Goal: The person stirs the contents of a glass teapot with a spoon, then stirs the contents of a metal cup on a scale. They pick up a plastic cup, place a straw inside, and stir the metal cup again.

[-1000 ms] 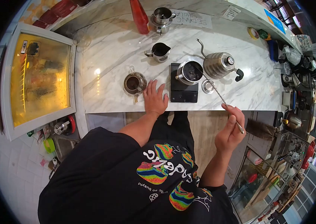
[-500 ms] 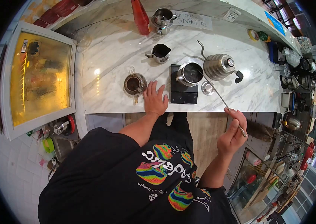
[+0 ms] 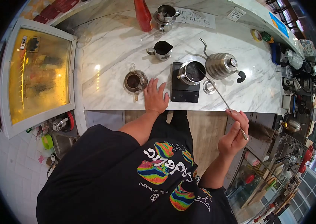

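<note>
My right hand [image 3: 235, 132] is closed round the handle of a long twisted bar spoon [image 3: 223, 98]. The spoon's far end dips into dark liquid inside a steel cup [image 3: 183, 74], which stands on a black scale [image 3: 184, 96]. Flat on the marble counter, fingers spread, rests my left hand [image 3: 155, 98]. Close to its left stands a glass server [image 3: 136, 81] with dark contents. A small round metal lid [image 3: 209, 87] lies right of the scale, by a steel gooseneck kettle [image 3: 222, 66].
Behind the scale are a steel pitcher [image 3: 162, 50], a metal drip brewer on a cup [image 3: 165, 16] and a red bottle [image 3: 143, 16]. A handwritten paper sign [image 3: 197, 18] lies at the back. Left stands a yellow-lit glass-door cabinet [image 3: 40, 78]; cups and gear crowd the right.
The view has shifted slightly. My right hand still holds the bar spoon in the cup, with hardly any movement; my left hand stays on the counter.
</note>
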Available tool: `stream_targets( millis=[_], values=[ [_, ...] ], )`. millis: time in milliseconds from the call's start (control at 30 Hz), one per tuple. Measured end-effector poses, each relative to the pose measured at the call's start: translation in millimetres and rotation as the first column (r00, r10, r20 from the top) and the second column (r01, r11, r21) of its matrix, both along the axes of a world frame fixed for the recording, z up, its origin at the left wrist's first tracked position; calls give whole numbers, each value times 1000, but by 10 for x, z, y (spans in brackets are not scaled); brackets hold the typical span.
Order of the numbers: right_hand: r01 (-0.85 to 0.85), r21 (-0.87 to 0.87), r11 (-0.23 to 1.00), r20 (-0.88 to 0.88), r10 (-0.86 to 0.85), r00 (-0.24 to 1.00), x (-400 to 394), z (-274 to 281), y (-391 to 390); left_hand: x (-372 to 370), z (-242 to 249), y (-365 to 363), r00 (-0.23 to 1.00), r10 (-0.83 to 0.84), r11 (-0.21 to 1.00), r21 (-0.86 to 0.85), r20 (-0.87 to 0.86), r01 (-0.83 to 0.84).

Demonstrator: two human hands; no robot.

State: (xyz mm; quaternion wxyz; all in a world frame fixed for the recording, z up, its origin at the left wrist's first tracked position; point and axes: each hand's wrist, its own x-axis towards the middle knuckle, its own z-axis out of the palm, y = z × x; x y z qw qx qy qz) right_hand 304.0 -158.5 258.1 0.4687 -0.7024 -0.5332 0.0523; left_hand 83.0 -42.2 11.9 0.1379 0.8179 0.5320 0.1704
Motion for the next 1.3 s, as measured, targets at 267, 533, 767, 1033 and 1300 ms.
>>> stream_targets(
  millis=[267, 533, 767, 1033, 1300],
  values=[
    [16, -11, 1000, 14, -16, 1000, -2, -25, 76, -8, 10, 4, 1000, -5, 1000, 3, 4, 5],
    [-50, -5, 999, 7, 50, 999, -32, -9, 49, 2, 0, 0, 1000, -3, 1000, 1, 4, 3],
    [15, 5, 1000, 2, -15, 1000, 43, -26, 16, -3, -13, -1, 1000, 1, 1000, 3, -4, -1],
    [28, -4, 1000, -34, -28, 999, -35, -61, 66, 0, 12, 0, 1000, -4, 1000, 10, -15, 4],
    [-13, 17, 1000, -21, 13, 1000, -4, -47, -22, 1, -6, -2, 1000, 0, 1000, 1, 6, 0]
  ],
)
